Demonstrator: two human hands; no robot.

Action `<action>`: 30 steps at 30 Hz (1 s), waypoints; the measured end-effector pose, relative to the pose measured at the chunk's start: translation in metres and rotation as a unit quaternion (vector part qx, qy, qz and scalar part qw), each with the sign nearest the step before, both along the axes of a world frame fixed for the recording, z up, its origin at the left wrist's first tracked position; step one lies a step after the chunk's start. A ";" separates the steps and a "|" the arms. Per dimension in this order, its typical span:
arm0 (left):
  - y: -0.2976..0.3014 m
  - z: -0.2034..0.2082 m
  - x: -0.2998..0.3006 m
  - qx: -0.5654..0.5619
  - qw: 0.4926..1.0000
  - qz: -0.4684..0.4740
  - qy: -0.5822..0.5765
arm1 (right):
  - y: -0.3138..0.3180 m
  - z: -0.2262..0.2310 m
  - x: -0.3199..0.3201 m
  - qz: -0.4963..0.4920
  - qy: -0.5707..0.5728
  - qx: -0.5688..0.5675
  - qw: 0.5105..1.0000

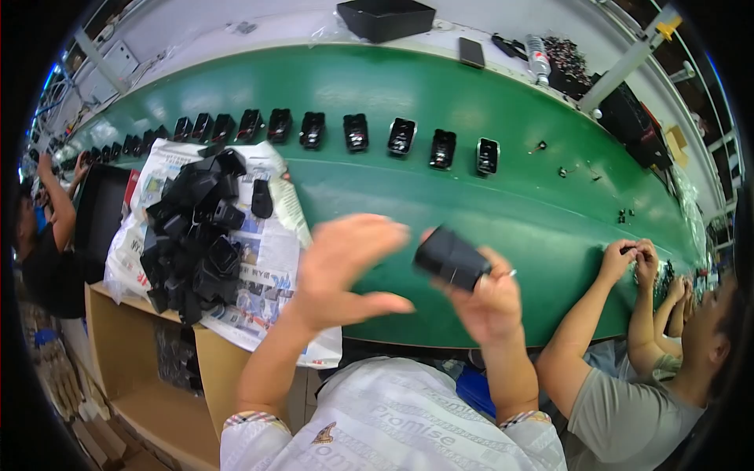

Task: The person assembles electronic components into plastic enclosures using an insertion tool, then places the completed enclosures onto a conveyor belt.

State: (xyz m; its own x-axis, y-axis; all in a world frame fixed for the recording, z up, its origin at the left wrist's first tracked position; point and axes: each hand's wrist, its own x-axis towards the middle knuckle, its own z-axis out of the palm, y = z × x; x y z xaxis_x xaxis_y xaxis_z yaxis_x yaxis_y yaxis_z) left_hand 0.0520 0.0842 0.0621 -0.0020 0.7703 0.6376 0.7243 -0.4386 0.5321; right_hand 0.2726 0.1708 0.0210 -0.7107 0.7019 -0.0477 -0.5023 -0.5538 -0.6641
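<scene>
My right hand (493,297) grips a black plastic housing (451,257), boxy and tilted, above the green table (377,306). A small pale tip pokes out beside its fingers; I cannot make out what it is. To the left of the housing, my left hand (345,267) is held open with thumb and fingers spread, slightly blurred and holding nothing. Left of that hand, a heap of black plastic housings (196,228) lies on spread newspaper (271,314). One separate black piece (262,198) rests at the heap's right side.
Several open black shells (355,133) stand in a long row across the table. Small wired parts (564,171) lie at the right. A black tray (386,19), a phone (472,52) and a bottle (538,60) sit along the back ledge. A cardboard box (149,369) stands lower left. Co-workers sit on both sides.
</scene>
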 end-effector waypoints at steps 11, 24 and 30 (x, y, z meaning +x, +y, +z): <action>-0.037 -0.060 -0.118 -0.212 0.856 0.432 0.188 | 0.252 -0.071 0.070 -0.111 -0.494 0.641 0.577; 0.010 -0.093 -0.107 -0.317 0.826 0.429 0.183 | 0.308 -0.044 0.114 -0.204 -0.494 0.486 0.691; -0.005 -0.078 -0.087 -0.234 0.877 0.421 -0.015 | 0.350 -0.086 0.109 -0.159 -0.612 0.647 0.426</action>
